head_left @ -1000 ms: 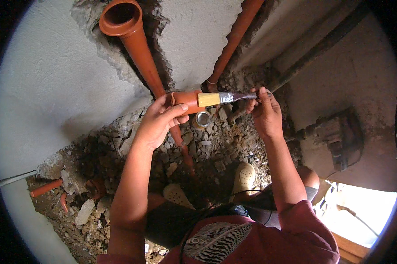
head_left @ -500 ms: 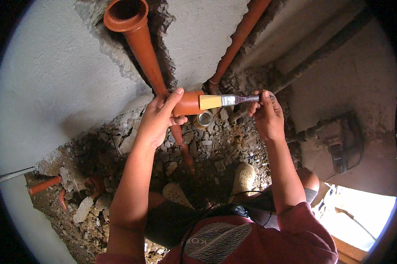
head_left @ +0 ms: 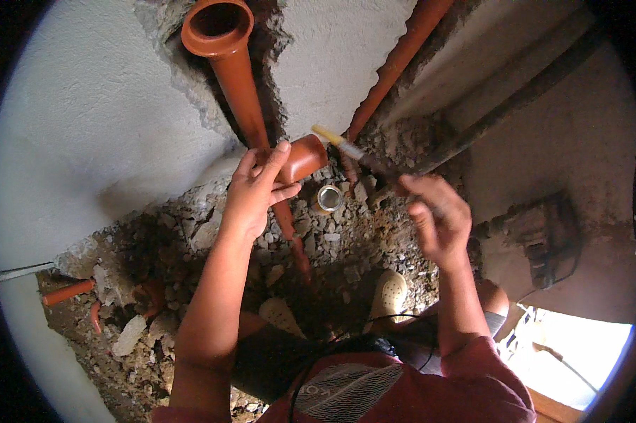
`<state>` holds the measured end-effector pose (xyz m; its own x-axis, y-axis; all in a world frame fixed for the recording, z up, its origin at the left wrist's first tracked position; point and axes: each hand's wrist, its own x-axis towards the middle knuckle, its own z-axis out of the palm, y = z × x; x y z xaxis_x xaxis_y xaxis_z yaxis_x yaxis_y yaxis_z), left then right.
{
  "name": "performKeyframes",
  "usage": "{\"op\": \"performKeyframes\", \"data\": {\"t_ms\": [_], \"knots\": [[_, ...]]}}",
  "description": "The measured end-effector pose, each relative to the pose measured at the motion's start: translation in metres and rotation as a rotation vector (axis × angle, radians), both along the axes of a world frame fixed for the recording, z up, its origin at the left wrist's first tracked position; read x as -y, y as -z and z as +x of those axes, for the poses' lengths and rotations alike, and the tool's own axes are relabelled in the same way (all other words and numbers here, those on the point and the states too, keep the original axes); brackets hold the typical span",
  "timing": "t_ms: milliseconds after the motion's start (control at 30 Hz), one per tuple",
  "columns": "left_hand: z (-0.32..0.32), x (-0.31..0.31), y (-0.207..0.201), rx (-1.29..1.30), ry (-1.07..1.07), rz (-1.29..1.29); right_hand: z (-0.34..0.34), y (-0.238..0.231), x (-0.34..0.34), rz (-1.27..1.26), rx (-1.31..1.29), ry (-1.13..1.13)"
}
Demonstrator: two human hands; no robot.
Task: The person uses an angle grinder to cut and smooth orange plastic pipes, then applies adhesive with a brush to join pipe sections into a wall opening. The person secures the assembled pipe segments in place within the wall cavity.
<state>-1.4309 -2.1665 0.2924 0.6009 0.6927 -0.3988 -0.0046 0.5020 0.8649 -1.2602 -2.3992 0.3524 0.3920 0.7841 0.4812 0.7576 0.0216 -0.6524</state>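
Observation:
My left hand [head_left: 251,190] is closed round a short orange pipe piece [head_left: 305,158], thumb on top and fingers beneath. Its free end points right. My right hand [head_left: 441,215], smeared by motion, grips the dark handle of a paintbrush [head_left: 350,149]. The brush slants up to the left, its pale yellow bristles just right of the pipe piece and apart from it. Below the piece, a small open metal can [head_left: 329,199] stands on the rubble; what is inside cannot be made out. Behind my left hand a long orange pipe [head_left: 237,88] with a flared socket rises along the wall.
Broken stones [head_left: 261,254] cover the ground around my shoes. A second orange pipe [head_left: 402,60] runs up a wall channel, with a dark hose [head_left: 515,99] to its right. Orange pipe offcuts [head_left: 68,292] lie at the lower left. The plastered wall [head_left: 106,127] has rough broken edges.
The brush has left the pipe piece's surface and tilted, bristles upward. My right hand has moved down and slightly right. My left hand keeps its hold, with the piece angled up a little.

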Motion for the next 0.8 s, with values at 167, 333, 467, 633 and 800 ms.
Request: {"op": "performKeyframes", "data": {"t_ms": [167, 333, 467, 633, 800], "knots": [[0.0, -0.005, 0.0, 0.032, -0.031, -0.049, -0.015, 0.004, -0.015, -0.01, 0.161, -0.143], [-0.007, -0.007, 0.001, 0.044, -0.009, -0.029, -0.017, 0.008, -0.015, -0.05, 0.238, -0.168], [-0.012, -0.011, 0.0, 0.151, 0.082, -0.113, -0.02, 0.008, -0.013, -0.062, 0.275, -0.169], [-0.013, -0.013, -0.003, 0.216, 0.065, -0.267, -0.023, 0.009, -0.011, -0.062, 0.311, -0.182], [-0.013, -0.01, -0.002, 0.226, 0.117, -0.145, -0.023, 0.009, -0.009, -0.065, 0.333, -0.176]]}}
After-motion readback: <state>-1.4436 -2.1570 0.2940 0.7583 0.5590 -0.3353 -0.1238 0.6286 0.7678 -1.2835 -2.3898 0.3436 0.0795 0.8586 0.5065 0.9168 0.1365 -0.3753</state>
